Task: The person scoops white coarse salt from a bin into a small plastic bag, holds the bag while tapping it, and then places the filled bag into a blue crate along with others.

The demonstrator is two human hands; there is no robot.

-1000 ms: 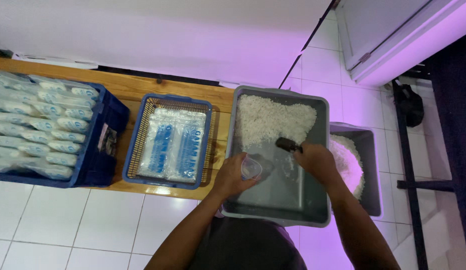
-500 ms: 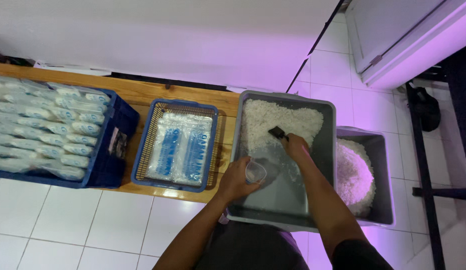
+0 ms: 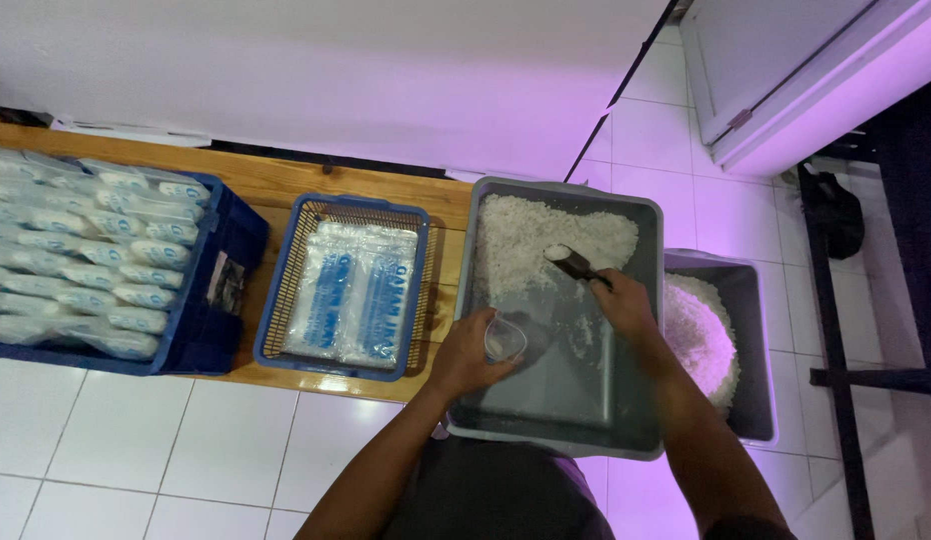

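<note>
White grains, coarse and heaped against the far wall of a grey tub, are the material in hand. Nearest the camera, the left hand curls around a small clear cup held over the tub's bare near floor. The right hand grips a dark scoop, which half a second ago was dug into the heap and now comes up loaded, white on its tip and pulled back toward the cup; a fresh portion looks ready for pouring. Beyond, a second tub holds more grains, and blue baskets on a wooden bench carry sealed packets.
</note>
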